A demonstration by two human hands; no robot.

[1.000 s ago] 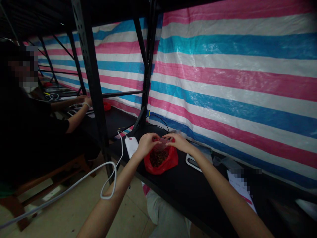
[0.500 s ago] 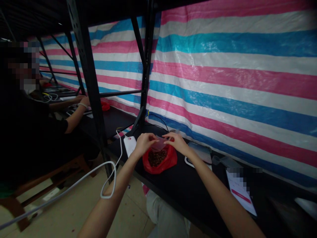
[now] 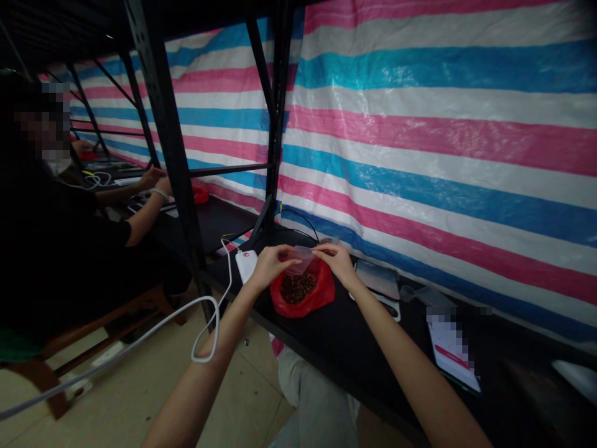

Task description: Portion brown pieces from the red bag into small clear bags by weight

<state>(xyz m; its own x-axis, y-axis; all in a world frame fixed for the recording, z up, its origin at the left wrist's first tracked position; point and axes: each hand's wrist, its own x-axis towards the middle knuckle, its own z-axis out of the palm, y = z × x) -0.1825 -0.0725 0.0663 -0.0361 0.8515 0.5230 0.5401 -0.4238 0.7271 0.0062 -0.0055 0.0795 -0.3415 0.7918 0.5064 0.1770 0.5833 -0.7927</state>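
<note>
Between my hands hangs a small clear plastic bag (image 3: 303, 256), just above a red plastic bag (image 3: 321, 300). My left hand (image 3: 274, 264) pinches the clear bag's left side between thumb and fingers. At its right edge my right hand (image 3: 336, 261) grips it with the fingertips. No contents can be made out in the clear bag. The red bag stands open on the black table and holds many small brown pieces (image 3: 298, 287), too small to name.
A white power bank (image 3: 245, 264) with a white cable (image 3: 205, 300) lies left of the red bag; the cable loops across my left forearm. To the right are a flat tray-like item (image 3: 377, 280) and a phone (image 3: 450, 351). A black rack post (image 3: 170, 124) separates me from a seated person (image 3: 60, 218).
My hands have shifted slightly and spread the clear bag wider, so more of it shows. The view has tilted a little. The person at left has raised one hand slightly.
</note>
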